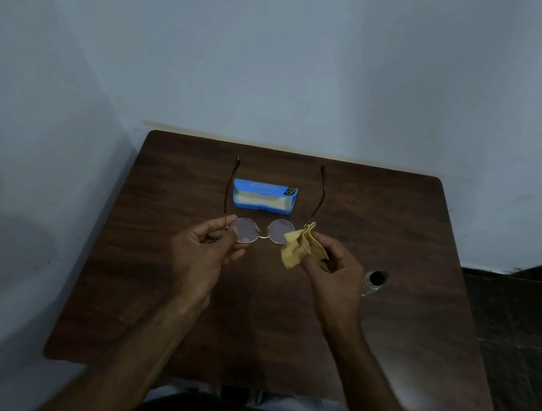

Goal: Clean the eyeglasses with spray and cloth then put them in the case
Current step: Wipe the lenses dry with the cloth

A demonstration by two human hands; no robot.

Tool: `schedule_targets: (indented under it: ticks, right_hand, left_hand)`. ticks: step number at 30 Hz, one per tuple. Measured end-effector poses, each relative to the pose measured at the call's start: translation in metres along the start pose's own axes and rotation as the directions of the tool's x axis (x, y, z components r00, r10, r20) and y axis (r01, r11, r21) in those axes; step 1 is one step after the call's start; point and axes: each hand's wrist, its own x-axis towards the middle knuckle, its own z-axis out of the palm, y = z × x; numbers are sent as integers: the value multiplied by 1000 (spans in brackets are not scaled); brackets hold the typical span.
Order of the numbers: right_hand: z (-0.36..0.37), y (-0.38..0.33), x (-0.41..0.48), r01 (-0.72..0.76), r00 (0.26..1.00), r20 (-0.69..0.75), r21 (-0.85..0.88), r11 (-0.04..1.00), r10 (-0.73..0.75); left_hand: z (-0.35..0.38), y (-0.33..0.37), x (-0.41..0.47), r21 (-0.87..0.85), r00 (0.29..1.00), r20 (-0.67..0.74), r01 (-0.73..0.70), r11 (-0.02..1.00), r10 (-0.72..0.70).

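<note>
Round thin-framed eyeglasses [261, 232] are held above the table with both temples unfolded and pointing away from me. My left hand [203, 253] pinches the frame at the left lens hinge. My right hand [335, 270] holds a crumpled yellow cloth [300, 245] against the outer edge of the right lens. A blue case [263, 197] lies open on the table behind the glasses, its pale lining showing. A small clear spray bottle [375, 281] with a black cap stands to the right of my right hand.
The dark wooden table [148, 292] stands in a corner against pale walls. Dark floor shows on the right. My lap is at the near edge.
</note>
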Motion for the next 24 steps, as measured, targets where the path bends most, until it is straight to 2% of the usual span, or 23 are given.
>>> schedule_targets:
  ticks: [7, 11, 15, 19, 24]
  right_hand:
    - [4, 9, 7, 1, 999, -52, -182, 983, -11]
    - [6, 3, 11, 76, 993, -74, -236, 969, -96]
    - [8, -9, 15, 114, 988, -67, -257, 960, -136]
    - [8, -27, 20, 184, 971, -109, -228, 956, -213]
    - [8, -50, 32, 205, 962, -150, -161, 965, -229]
  left_hand:
    - [0, -5, 0, 42, 999, 30, 16, 999, -17]
    - [0, -7, 0, 74, 999, 28, 12, 997, -15]
    - [2, -3, 1, 62, 999, 31, -14, 998, 12]
    - [-1, -3, 3, 114, 997, 28, -80, 990, 77]
    - [-3, -5, 1, 119, 995, 28, -101, 988, 98]
